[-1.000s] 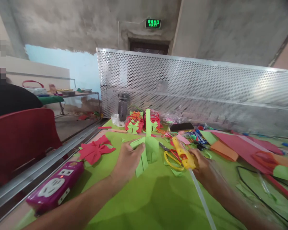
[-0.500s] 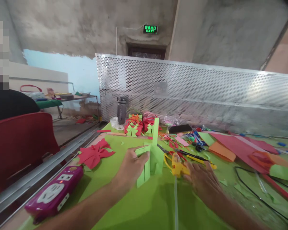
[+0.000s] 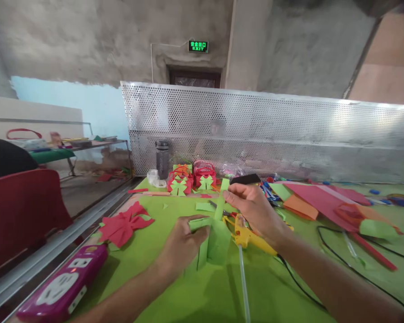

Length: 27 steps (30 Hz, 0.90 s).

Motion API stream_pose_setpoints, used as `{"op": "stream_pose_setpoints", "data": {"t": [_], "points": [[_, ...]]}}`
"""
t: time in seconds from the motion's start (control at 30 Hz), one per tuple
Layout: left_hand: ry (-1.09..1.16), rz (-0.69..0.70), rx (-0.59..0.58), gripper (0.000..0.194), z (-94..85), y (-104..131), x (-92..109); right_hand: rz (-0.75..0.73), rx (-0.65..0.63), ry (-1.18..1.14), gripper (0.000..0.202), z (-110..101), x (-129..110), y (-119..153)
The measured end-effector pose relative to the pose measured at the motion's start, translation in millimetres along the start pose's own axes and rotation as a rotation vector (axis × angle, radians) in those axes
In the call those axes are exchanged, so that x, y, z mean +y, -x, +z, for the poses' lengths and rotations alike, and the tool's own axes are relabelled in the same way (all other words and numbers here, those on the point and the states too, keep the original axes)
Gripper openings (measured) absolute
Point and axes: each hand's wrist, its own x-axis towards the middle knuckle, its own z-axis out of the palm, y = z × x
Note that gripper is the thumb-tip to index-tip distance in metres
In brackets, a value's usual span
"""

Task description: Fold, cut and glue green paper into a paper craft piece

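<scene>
My left hand is closed around a folded light-green paper box, the thumb pressed on its near side. From the box's far side rises a green paper strip. The upper part of that strip is pinched between the thumb and fingers of my right hand. Just below my right hand a yellow glue gun rests on the table, a clear glue stick trailing from it toward me. Scissors, partly hidden, lie behind the box.
A purple power strip and a red paper flower lie at left. Small red paper bags with green bows and a dark bottle stand at the back. Coloured paper sheets and a black cable cover the right.
My right hand has left the glue gun and moved up to the green strip, closing on it. My left hand keeps its hold on the box. The whole view has shifted slightly.
</scene>
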Motion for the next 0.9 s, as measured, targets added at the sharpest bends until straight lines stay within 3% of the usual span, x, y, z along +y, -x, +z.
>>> {"op": "stream_pose_setpoints", "data": {"t": [0.1, 0.2, 0.4, 0.53, 0.6, 0.67, 0.73, 0.9], "points": [[-0.061, -0.071, -0.025, 0.036, 0.3, 1.6, 4.6, 0.005, -0.004, -0.052, 0.022, 1.9, 8.2, -2.4], [-0.101, -0.057, -0.08, 0.036, 1.0, 1.5, 7.4, -0.004, 0.005, -0.064, 0.02, 0.3, 12.5, -4.0], [-0.138, 0.042, -0.127, 0.032, 2.9, 2.5, 10.2, -0.088, 0.136, 0.039, 0.019, -4.9, 21.1, -9.7], [-0.134, -0.017, -0.104, 0.033, 4.5, 5.1, 16.6, -0.178, 0.222, 0.137, 0.018, -5.8, 26.8, -5.8], [-0.121, -0.02, -0.082, 0.028, 4.6, 4.8, 17.9, -0.353, 0.245, 0.283, 0.011, -5.5, 28.2, -1.1], [-0.127, -0.007, -0.077, 0.024, 4.0, 3.5, 16.6, -0.634, 0.24, 0.495, 0.007, -5.8, 28.9, 3.1], [-0.143, 0.029, -0.09, 0.019, 2.8, 1.4, 13.5, -0.889, 0.2, 0.689, 0.016, -7.3, 29.6, 5.7], [-0.072, 0.114, -0.128, 0.013, 1.5, -2.9, 7.0, -1.142, 0.036, 0.942, 0.025, -13.7, 32.9, 6.3]]}}
